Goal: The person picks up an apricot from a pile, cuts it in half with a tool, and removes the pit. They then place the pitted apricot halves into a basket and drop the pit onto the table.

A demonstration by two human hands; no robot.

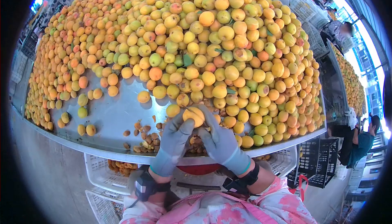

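A yellow-orange apricot (193, 117) is held up between my two gloved hands at the table's near edge. My left hand (173, 139), in a grey glove, grips it from the left, with the thumb just below the fruit. Closed against its right side are the fingers of my right hand (220, 139), gloved the same way. A thin dark line crosses the fruit's upper left. Apricot stones (147, 138) and scraps of flesh lie on the metal beside my left hand, with more partly hidden beneath the hands.
A large heap of apricots (228, 52) covers much of the metal table (110, 109). Below its raised edge stand a white crate (100, 171) with apricot halves and black crates (320, 158). Other people (363, 142) are at the right and far left.
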